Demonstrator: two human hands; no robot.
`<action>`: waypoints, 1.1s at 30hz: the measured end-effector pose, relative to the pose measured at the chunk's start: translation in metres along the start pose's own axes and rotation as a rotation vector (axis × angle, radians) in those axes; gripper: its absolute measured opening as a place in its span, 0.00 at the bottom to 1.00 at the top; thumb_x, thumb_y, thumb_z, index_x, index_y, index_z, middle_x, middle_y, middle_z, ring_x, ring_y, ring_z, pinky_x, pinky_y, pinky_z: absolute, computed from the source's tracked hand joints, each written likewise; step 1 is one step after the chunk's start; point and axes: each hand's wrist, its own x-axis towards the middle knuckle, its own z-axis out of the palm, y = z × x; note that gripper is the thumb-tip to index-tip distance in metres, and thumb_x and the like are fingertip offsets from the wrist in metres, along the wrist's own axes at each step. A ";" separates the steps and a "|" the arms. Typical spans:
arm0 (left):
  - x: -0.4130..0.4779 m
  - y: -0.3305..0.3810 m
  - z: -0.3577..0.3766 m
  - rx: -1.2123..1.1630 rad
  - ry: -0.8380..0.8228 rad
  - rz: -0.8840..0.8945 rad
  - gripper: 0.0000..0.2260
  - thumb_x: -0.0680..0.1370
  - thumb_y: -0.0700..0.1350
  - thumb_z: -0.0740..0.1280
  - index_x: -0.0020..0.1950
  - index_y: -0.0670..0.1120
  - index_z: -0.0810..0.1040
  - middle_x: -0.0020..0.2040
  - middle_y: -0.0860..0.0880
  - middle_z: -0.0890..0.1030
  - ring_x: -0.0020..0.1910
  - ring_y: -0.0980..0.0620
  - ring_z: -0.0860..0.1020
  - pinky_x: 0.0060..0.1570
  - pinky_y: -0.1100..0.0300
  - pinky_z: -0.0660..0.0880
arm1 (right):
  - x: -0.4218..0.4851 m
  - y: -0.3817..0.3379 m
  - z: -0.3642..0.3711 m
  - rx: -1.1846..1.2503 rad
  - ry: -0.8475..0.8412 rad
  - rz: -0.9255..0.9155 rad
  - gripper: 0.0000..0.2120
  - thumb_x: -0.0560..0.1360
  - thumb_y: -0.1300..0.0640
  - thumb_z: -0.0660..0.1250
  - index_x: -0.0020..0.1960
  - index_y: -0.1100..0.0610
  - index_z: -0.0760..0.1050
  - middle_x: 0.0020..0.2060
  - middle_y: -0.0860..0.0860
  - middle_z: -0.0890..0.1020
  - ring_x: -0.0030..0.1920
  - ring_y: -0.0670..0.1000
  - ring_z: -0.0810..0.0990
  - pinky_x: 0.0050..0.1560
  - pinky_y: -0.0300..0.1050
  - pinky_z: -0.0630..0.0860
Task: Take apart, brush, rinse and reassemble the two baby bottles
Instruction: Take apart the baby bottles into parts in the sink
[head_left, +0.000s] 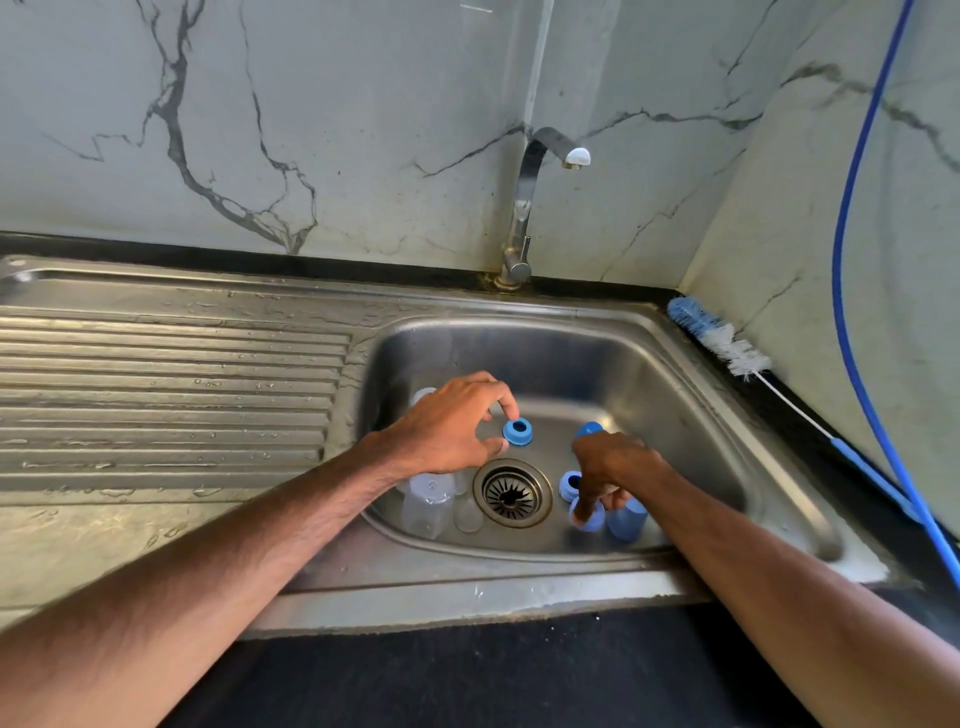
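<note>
Head view, the only one you've got. Your left hand (457, 426) pinches a blue collar (518, 432) btw thumb & forefinger, low inside the sink (649, 374), just behind the drain (512, 493). Your right hand (615, 465) reaches down w/ fingers curled on a pale-blue ring (589, 519). It looks like a pinch, though the fingers hide part of it. A blue cap (627, 519) stands just beside that ring, and a second pale ring (570, 486) lies on the drain side. Another blue piece (589, 429) pokes up behind your knuckles. A clear bottle (428, 506) lies under your left wrist, w/ a clear round part (467, 517) next to it, prob. a teat. A second clear body (423, 395) shows behind the left hand. The brush (727, 348) lies on the counter (826, 488) far right, well apart. No water runs from the tap (524, 208).

Risks, IMO:
- Wet plastic + two-finger pinch: the collar could slip and drop.
- All parts crowd the drain, and the clear one is easy to miss or knock.
- Two shades of ring: a mix-up at reassembly could mean a poor fit.
- Both hands are full, so reaching for the brush means setting sth down first.
</note>
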 end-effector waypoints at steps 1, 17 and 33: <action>0.000 0.000 0.000 0.004 -0.003 0.000 0.14 0.74 0.50 0.77 0.58 0.56 0.78 0.60 0.58 0.75 0.53 0.59 0.78 0.57 0.50 0.77 | 0.001 0.000 0.001 -0.015 -0.004 0.011 0.17 0.67 0.46 0.82 0.34 0.55 0.79 0.22 0.45 0.80 0.24 0.41 0.79 0.29 0.35 0.73; 0.001 0.000 -0.001 0.015 -0.037 -0.002 0.12 0.75 0.50 0.76 0.56 0.56 0.79 0.57 0.59 0.75 0.51 0.59 0.78 0.58 0.49 0.77 | 0.005 -0.001 0.001 -0.056 -0.014 -0.027 0.16 0.68 0.47 0.83 0.39 0.56 0.80 0.24 0.45 0.82 0.23 0.41 0.79 0.30 0.37 0.71; 0.000 -0.001 -0.002 0.025 -0.020 0.015 0.11 0.76 0.51 0.76 0.55 0.57 0.79 0.56 0.60 0.75 0.49 0.61 0.78 0.56 0.53 0.77 | -0.005 -0.009 -0.008 -0.058 0.028 -0.042 0.16 0.71 0.47 0.80 0.35 0.55 0.78 0.26 0.46 0.82 0.30 0.46 0.80 0.42 0.41 0.78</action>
